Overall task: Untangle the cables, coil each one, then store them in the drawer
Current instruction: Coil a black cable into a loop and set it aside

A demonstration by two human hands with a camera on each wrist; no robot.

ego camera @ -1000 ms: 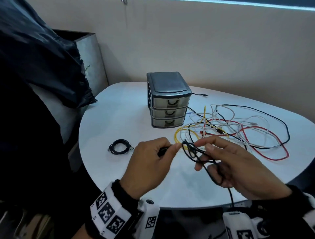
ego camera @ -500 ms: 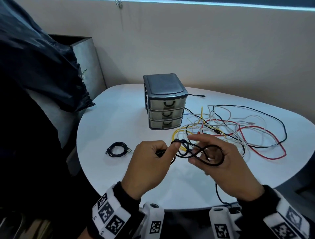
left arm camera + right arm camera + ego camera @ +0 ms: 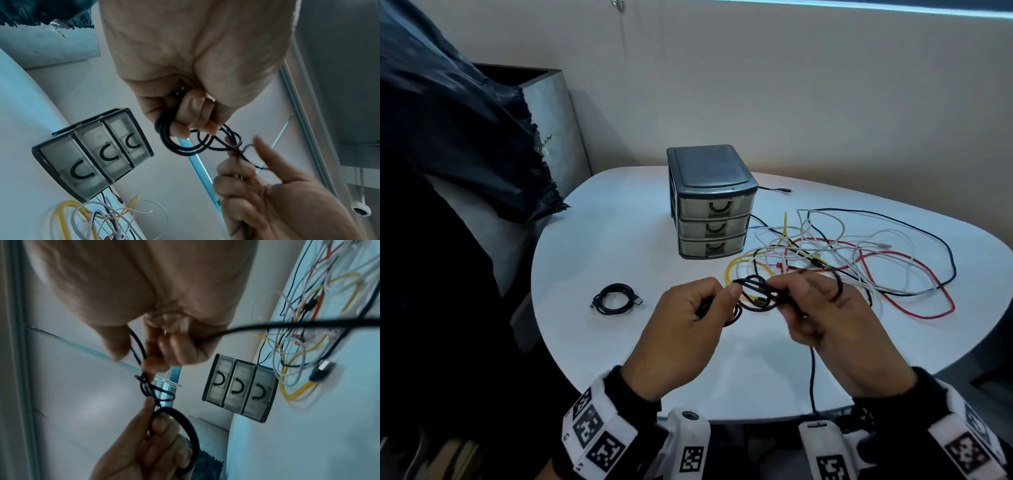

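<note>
Coiling a black cable above the surface, both hands on it.

Beyond my hands stands the drawer unit (image 3: 711, 202), dark frame with three cloudy plastic drawers, all closed; what is inside I cannot tell. My left hand (image 3: 685, 329) is curled tight round several round loops of the thin, smooth black cable (image 3: 755, 294), a plug pressed against its palm. My right hand (image 3: 825, 318) pinches the same cable just beside the loops; the loose end hangs below it past the white surface (image 3: 599, 260). Beyond my right hand sprawls a tangle (image 3: 859, 263) of white, red, yellow and black cables. Left of my left hand lies a finished black coil (image 3: 616, 298).
</note>
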